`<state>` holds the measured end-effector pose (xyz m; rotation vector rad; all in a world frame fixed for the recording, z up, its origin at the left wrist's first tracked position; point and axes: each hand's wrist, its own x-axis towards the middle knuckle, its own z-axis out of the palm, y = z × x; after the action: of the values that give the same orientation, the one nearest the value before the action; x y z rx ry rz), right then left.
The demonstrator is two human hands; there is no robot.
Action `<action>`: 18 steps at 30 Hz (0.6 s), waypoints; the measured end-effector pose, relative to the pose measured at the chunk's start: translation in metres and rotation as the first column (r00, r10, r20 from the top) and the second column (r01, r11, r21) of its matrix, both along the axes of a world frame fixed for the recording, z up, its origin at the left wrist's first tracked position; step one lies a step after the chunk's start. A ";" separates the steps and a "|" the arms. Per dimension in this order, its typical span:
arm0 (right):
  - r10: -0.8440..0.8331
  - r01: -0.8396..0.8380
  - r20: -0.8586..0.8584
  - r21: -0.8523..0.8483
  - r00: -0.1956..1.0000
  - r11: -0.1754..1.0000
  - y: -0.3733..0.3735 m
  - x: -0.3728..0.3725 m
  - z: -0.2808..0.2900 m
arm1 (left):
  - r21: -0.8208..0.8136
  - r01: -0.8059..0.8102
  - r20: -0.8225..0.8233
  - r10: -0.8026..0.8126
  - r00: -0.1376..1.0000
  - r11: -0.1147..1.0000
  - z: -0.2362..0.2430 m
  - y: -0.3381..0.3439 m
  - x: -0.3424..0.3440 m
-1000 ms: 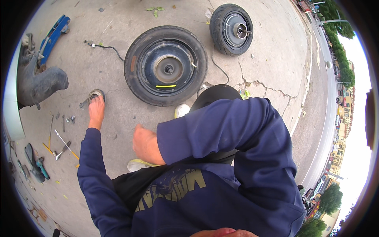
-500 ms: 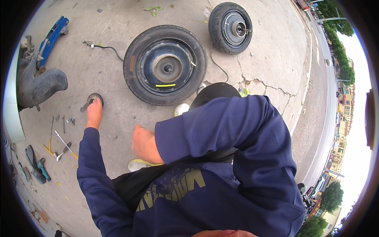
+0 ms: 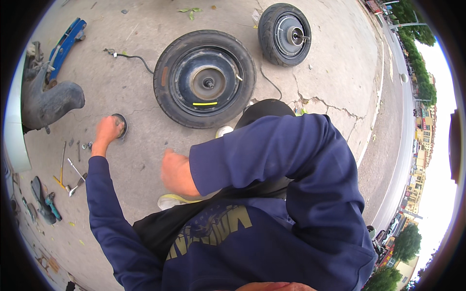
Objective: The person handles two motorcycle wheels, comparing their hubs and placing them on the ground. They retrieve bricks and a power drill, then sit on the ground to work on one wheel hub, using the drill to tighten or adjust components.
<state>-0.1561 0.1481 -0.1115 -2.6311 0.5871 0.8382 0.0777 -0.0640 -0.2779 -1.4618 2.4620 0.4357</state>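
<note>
On the concrete at the left, my left hand [image 3: 108, 132] is closed on a round dark part [image 3: 124, 127] with a raised rim. The curled fingers reach over its left side and hide much of it. Close to my body, my right hand [image 3: 176, 173] is curled, its back toward me; the fingers are mostly hidden, and what they hold, if anything, does not show. Farther out lies a large wheel [image 3: 167, 104] with a black tyre, flat on the ground, its axle pointing up. A yellow strip [image 3: 205, 104] marks its rim.
A smaller wheel [image 3: 273, 36] lies at the far right. A cable [image 3: 136, 57] runs from the large wheel. Left of me are a blue jack-like tool [image 3: 68, 46], a grey vehicle part [image 3: 60, 104], a yellow-handled tool [image 3: 59, 183], a teal power tool [image 3: 53, 206] and small hardware [image 3: 84, 146].
My left hand has shifted a little left and outward at the round part, covering its left side. The right hand stays nearly in place. The wheels have not moved.
</note>
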 end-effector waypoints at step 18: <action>-0.013 0.017 -0.037 0.113 0.999 0.993 0.005 0.002 0.006 | 0.138 0.207 -0.162 -0.184 0.970 0.969 -0.010 0.010 -0.013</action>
<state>-0.1539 0.1529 -0.1052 -2.5112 0.5506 0.8899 0.0648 -0.0541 -0.2876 -1.1503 2.5885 0.6982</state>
